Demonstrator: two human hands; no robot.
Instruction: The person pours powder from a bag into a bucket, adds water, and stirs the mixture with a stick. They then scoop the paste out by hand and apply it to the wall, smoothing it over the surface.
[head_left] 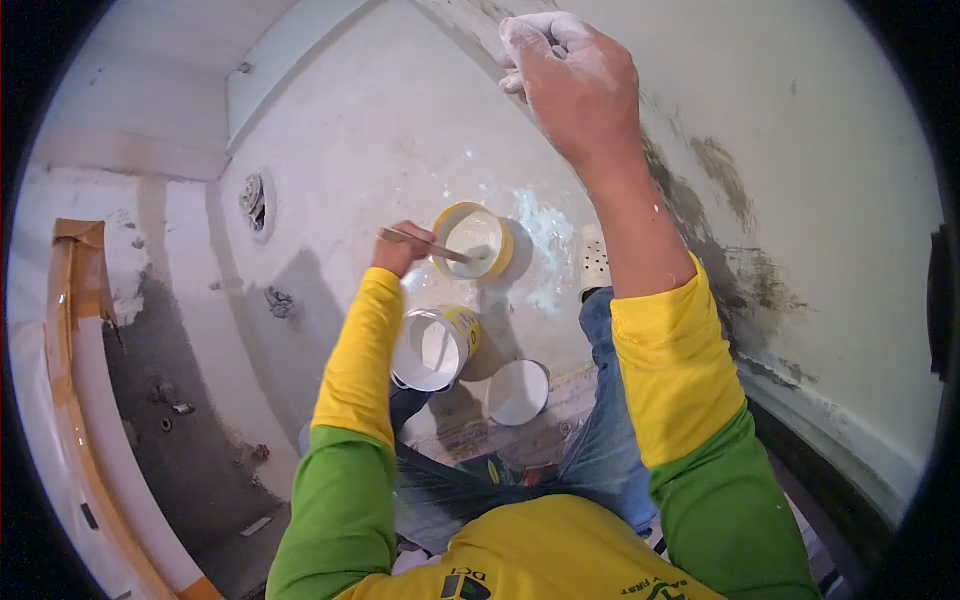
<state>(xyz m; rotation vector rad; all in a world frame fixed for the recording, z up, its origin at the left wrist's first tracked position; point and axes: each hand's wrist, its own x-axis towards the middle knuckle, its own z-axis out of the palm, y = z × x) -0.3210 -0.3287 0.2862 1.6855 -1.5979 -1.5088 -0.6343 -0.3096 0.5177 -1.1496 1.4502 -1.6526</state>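
My left hand (403,248) is wrapped round a wooden stick (435,247), whose far end dips into white paste in a yellow-rimmed bucket (507,248). My right hand (575,85) is raised high near the wall on the right. Its fingers are curled and coated with white powder or paste; whether they hold anything is hidden. Below the yellow-rimmed bucket stands a white bucket (461,333) with white material and a light-coloured strip inside. A round white lid (518,392) lies on the floor beside it.
A stained wall (840,200) rises at the right. A perforated light shoe (595,262) is beside my right forearm. At the left are an orange-edged frame (68,370), a wall opening with crumpled material (254,204) and pipe fittings (182,408).
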